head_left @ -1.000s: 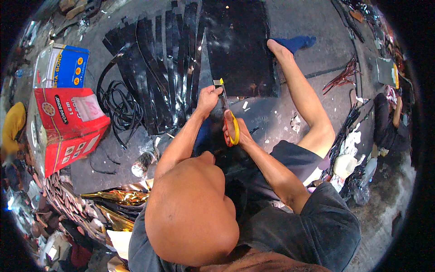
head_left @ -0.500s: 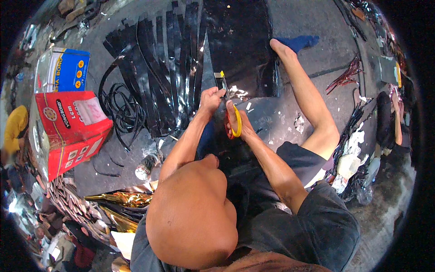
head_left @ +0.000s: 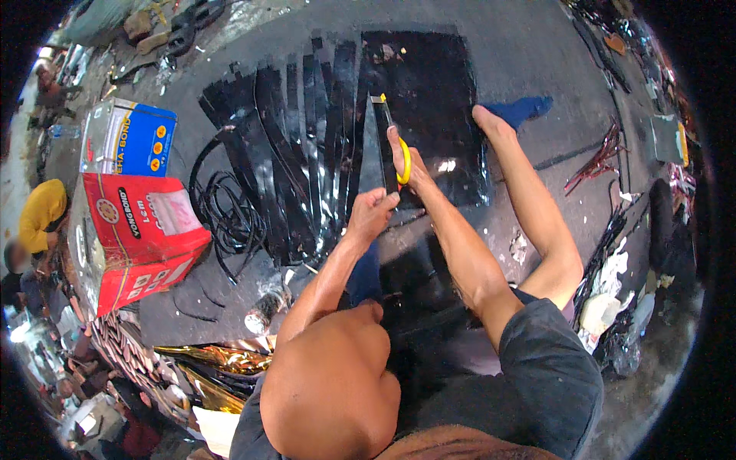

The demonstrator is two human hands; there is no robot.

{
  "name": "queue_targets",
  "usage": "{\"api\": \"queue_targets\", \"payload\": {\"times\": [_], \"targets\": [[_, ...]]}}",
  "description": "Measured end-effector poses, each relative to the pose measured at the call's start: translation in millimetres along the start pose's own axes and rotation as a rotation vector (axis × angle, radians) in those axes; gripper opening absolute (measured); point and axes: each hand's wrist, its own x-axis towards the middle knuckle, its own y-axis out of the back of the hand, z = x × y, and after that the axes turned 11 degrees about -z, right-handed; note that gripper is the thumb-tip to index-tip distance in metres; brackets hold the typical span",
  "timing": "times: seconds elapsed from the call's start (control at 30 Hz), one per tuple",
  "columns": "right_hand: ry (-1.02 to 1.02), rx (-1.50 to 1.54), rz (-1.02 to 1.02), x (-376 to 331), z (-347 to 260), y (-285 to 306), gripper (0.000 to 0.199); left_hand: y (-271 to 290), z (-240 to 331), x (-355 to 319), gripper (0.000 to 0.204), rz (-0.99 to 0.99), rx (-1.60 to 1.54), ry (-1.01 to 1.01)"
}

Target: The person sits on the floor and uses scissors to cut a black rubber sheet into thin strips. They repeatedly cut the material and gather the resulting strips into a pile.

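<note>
A black shiny sheet [head_left: 429,84] lies flat on the dark floor surface, with a narrow strip [head_left: 387,165] partly cut away along its left edge. My right hand [head_left: 412,167] is closed round a pair of scissors [head_left: 405,161] with yellow and red handles. Their blades point away from me, at the far part of the slit. The near end of the strip is pinched in my left hand [head_left: 369,213], just below and left of the scissors. Left of the sheet lie several long black strips [head_left: 284,138], side by side and partly overlapping.
A red and blue carton [head_left: 146,230] stands at the left, beside a coil of black cord [head_left: 230,211]. Gold foil [head_left: 222,358] lies at the lower left. My foot in a blue sock [head_left: 521,111] rests right of the sheet. Another person in yellow [head_left: 42,211] is at far left.
My right hand and the scissors have moved farther up along the sheet, and the slit reaches farther. My left hand now sits below the scissors on the strip's end. The view has shifted.
</note>
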Motion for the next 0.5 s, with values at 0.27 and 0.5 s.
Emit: {"api": "queue_targets", "payload": {"times": [0.27,0.5], "targets": [[0.199,0.018,0.037,87,-77,30,0.116,-5,26,-33,0.031,0.046,0.084,-0.046],[0.286,0.093,0.117,174,-133,49,0.115,-1,45,-61,0.025,0.025,0.205,-0.040]]}}
